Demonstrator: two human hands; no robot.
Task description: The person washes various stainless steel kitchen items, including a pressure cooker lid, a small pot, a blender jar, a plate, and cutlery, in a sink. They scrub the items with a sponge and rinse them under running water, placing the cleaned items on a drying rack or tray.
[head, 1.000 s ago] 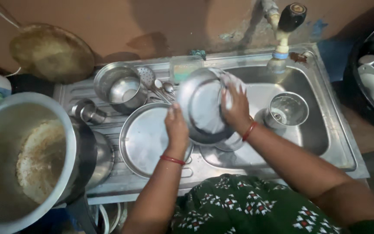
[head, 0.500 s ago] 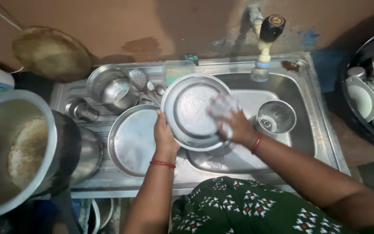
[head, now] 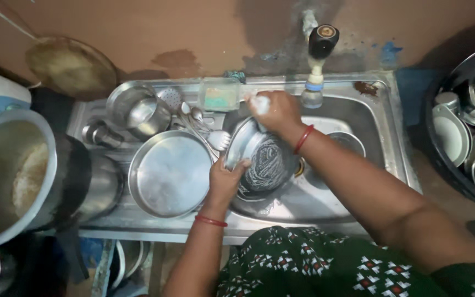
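One round steel plate [head: 259, 159] stands tilted on edge in the basin of the steel sink [head: 383, 129], its soiled, dark-streaked face turned toward the near right and its rim running from near left to far right. The left hand [head: 224, 179] is closed on the plate's near-left rim, fingers curled over the edge. The right hand [head: 276, 110] is bunched around one small white scrubbing pad [head: 259, 103] at the plate's far rim, just beside the tap [head: 319, 55], which has a dark round knob and a pale spout. Each wrist wears one red bangle.

Left of the basin, on the ribbed draining surface, lies one wide, shallow steel pan [head: 169, 173], face up, smooth and shiny. Beyond it stands one deeper steel pot [head: 136, 110], with a few spoons [head: 202, 124] heaped between them. One small steel bowl [head: 347, 144] sits in the basin, partly hidden behind the right forearm. One large aluminium pot [head: 6, 176] stands at the far left.
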